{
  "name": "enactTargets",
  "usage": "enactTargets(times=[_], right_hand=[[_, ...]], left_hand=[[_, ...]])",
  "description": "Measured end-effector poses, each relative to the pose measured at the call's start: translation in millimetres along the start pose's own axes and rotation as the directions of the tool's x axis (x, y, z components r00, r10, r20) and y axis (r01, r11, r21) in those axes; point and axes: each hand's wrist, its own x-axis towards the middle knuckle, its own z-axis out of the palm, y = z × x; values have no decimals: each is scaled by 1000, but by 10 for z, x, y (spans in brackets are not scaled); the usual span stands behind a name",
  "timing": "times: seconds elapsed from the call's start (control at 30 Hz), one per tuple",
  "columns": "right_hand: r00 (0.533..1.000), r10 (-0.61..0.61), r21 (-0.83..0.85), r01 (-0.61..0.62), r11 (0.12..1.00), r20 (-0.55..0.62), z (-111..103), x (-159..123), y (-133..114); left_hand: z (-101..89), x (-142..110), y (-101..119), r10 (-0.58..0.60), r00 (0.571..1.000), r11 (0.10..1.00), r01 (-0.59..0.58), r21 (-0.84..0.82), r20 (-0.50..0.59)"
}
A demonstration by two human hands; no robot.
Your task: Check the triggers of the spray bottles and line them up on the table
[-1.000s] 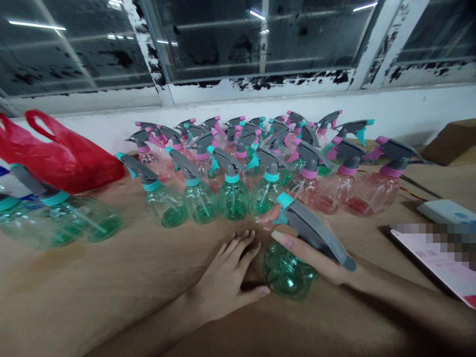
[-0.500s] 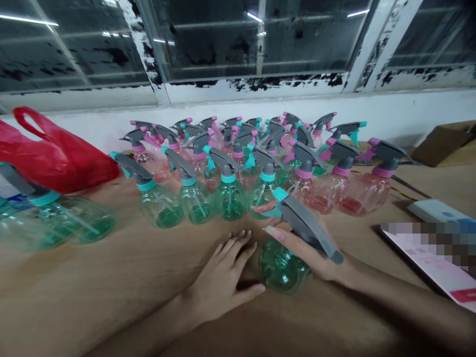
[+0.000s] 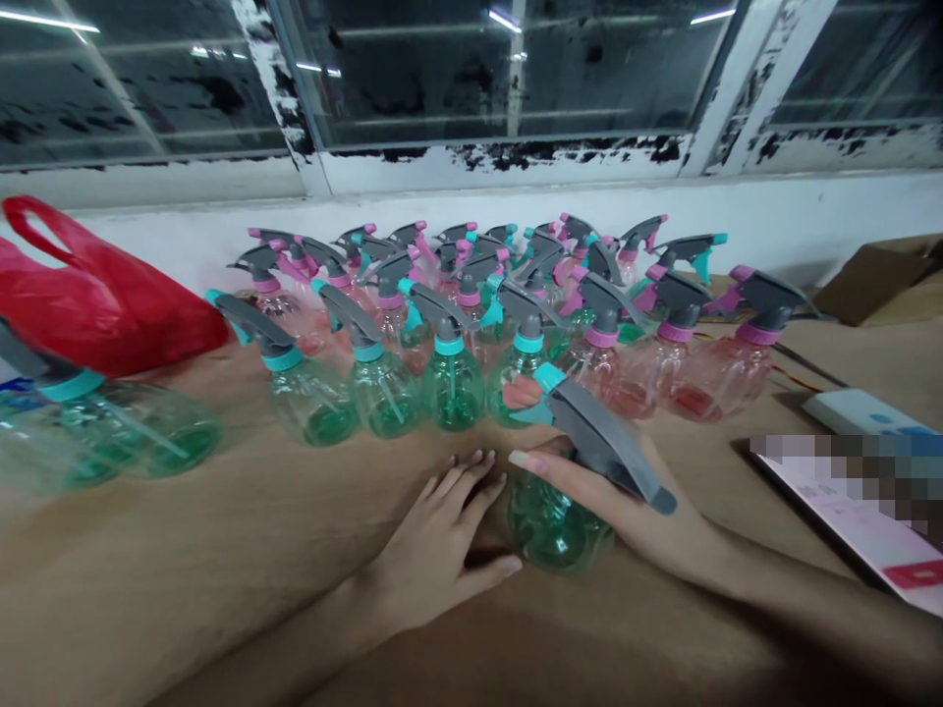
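A green spray bottle [image 3: 556,525] with a grey spray head and turquoise nozzle stands before me on the table. My right hand [image 3: 667,530] is wrapped around its neck, with the thumb on the near side and a fingertip by the turquoise trigger; the other fingers are mostly hidden behind it. My left hand [image 3: 442,555] lies palm down on the wooden table [image 3: 295,550], fingers spread, just left of this bottle and apart from it. Behind my hands, a front row holds green bottles [image 3: 453,388] with turquoise collars and pink bottles [image 3: 714,378] with pink collars.
More spray bottles crowd behind the front row, near the white wall [image 3: 177,187]. At left are another green spray bottle [image 3: 177,432] and a red plastic bag [image 3: 125,304]. To the right lie a phone-like screen [image 3: 832,501], a white box [image 3: 869,417], cables and a cardboard box [image 3: 876,285].
The view has shifted slightly. My right hand keeps its hold on the spray bottle, and my left hand stays flat on the table.
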Motion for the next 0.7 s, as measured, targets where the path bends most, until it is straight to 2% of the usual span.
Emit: enactTargets(times=[0.2,0.33,0.57,0.7], right_hand=[[992,-87,-20,86,996,-87,65,-3,86],[994,-87,-38,85,996,-68,72,10,105],[999,-32,-68,34,997,24,34,13,108],[999,-36,-95,35,995,-3,41,11,117]], left_hand=[[14,-6,0,5,1000,1000,-5,-5,-12],[2,1,2,-2,1000,1000,2,10,18],[15,-4,0,-2,1000,1000,2,6,-6],[25,-16,-2,-4,1000,1000,5,4,-5]])
